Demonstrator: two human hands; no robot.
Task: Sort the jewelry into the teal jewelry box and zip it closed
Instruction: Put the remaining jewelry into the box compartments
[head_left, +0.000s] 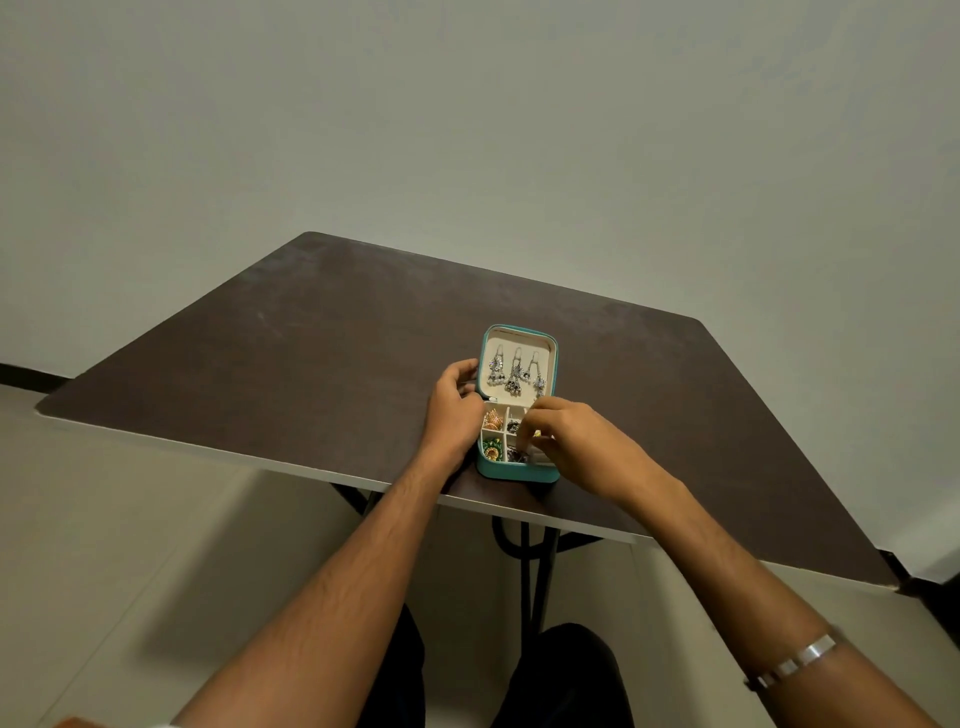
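The teal jewelry box (519, 473) lay open on the dark brown table (291, 332), near its front edge and roughly at the middle of that edge. Its lid (519, 338) stood tilted back, cream-lined, with three dangling silver earrings (517, 374) hung in a row inside it. The base was split into small cream compartments: an orange-gold piece (492, 419) sat in the far left one, a green and gold piece (491, 451) in the near left one, and dark small pieces (515, 455) in the middle cells.

The left hand (454, 410) rested against the box's left side where lid meets base, fingers curled round the lid's edge. The right hand (566, 441) reached over the right compartments and covered them; its fingers were bent and drawn together over the cells, and whether they pinched anything could not be told. A silver bracelet (795, 660) circled the right forearm.

Below the table edge showed black metal legs (535, 566), a pale floor (104, 519) and dark trousered knees (566, 675); a plain pale wall (467, 130) stood behind
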